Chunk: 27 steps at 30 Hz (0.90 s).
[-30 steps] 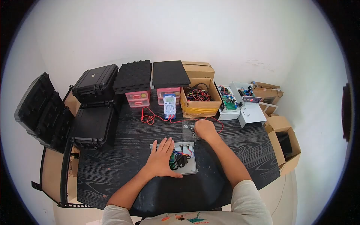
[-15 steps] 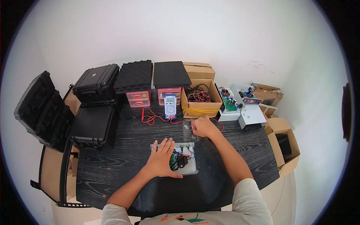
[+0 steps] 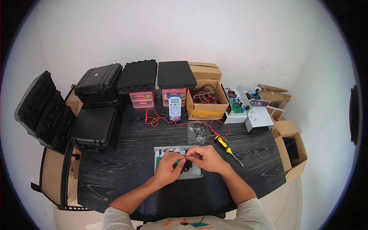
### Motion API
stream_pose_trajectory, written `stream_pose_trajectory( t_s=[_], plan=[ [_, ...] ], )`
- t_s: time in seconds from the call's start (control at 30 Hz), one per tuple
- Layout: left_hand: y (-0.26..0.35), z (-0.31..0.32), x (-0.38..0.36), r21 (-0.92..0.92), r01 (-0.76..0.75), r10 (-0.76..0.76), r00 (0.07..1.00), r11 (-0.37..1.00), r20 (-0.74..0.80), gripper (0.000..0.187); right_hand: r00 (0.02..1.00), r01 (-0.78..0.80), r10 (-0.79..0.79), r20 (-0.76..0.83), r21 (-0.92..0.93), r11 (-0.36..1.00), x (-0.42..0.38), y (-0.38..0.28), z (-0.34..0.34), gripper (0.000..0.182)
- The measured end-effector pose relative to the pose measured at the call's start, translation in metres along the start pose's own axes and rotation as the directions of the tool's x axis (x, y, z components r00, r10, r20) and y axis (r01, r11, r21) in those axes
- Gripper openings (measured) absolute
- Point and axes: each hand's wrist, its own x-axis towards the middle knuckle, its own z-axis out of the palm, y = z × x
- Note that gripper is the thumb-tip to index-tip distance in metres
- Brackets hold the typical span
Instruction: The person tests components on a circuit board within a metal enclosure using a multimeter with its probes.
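A shallow grey metal case [image 3: 193,175] lies near the table's front, holding a green circuit board [image 3: 158,161] and a black component [image 3: 187,167]. My left hand [image 3: 169,168] is over the case with its thumb and fingertips pinched together. Fingertip to fingertip with it, my right hand [image 3: 208,158] pinches too, above the case. Whatever tiny piece sits between the fingers is too small to name. Beyond the case stands a clear plastic tray [image 3: 191,140] with small metal hardware [image 3: 199,132] in it. A yellow-and-black screwdriver [image 3: 223,144] rests on the right.
Farther back is a blue-and-white multimeter [image 3: 175,109] with red leads [image 3: 153,120]. Behind it are pink drawers [image 3: 142,100] and a cardboard box [image 3: 207,111] of cables. Black hard cases [image 3: 96,128] stand left; opened electronics housings [image 3: 258,118] stand right.
My right hand has moved from the plastic tray back to the case. My left hand has gone from spread fingers to a pinch. The tray and screwdriver now show fully.
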Motion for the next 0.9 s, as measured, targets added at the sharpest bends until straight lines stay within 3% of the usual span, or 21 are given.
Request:
stream_pose_trajectory(
  t_s=[0.07, 0.17, 0.27, 0.4, 0.5, 0.53, 0.6, 0.7, 0.77, 0.9],
  plan=[
    [0.004, 0.002, 0.000, 0.034, -0.019, 0.021, 0.998, 0.999, -0.062, 0.011, 0.999, -0.011, 0.014, -0.029, 0.095, 0.995, -0.005, 0.006, 0.007, 0.017],
    [0.009, 0.006, 0.000, -0.259, 0.104, -0.122, 0.991, 0.960, -0.054, 0.014, 0.989, 0.085, -0.069, -0.127, 0.121, 0.989, -0.007, 0.002, 0.016, 0.017],
    [-0.010, 0.015, -0.014, -0.607, 0.357, -0.361, 0.925, 0.710, 0.122, 0.019, 0.980, 0.163, -0.142, -0.140, 0.155, 0.974, -0.009, 0.006, 0.020, 0.019],
    [-0.021, 0.019, -0.017, -0.723, 0.337, -0.326, 0.931, 0.604, 0.161, 0.022, 0.986, 0.164, -0.151, -0.076, 0.197, 0.967, -0.008, 0.006, 0.014, 0.021],
    [-0.022, 0.022, -0.015, -0.746, 0.268, -0.307, 0.948, 0.609, 0.090, 0.023, 0.979, 0.194, -0.191, -0.068, 0.031, 0.981, 0.007, 0.004, -0.014, 0.019],
    [-0.027, 0.025, -0.015, -0.752, 0.262, -0.320, 0.945, 0.605, 0.071, 0.023, 0.978, 0.153, -0.160, -0.135, -0.056, 0.987, 0.015, 0.008, -0.024, 0.022],
    [-0.031, 0.028, -0.016, -0.729, 0.276, -0.331, 0.941, 0.626, 0.072, 0.023, 0.957, 0.088, -0.186, -0.221, -0.393, 0.916, 0.033, 0.022, -0.043, 0.018],
    [-0.031, 0.029, -0.020, -0.667, 0.299, -0.301, 0.946, 0.682, 0.117, 0.022, 0.993, -0.005, -0.070, -0.092, -0.640, 0.768, 0.051, 0.072, -0.060, 0.009],
    [-0.027, 0.030, -0.021, -0.668, 0.280, -0.248, 0.958, 0.690, 0.145, 0.022, 1.000, 0.011, 0.011, 0.026, -0.727, 0.687, 0.066, 0.096, -0.061, 0.007],
    [-0.025, 0.026, -0.019, -0.635, 0.360, -0.296, 0.932, 0.683, 0.210, 0.019, 0.961, 0.003, 0.218, 0.169, -0.795, 0.606, 0.083, 0.109, -0.056, 0.008]
  ],
)
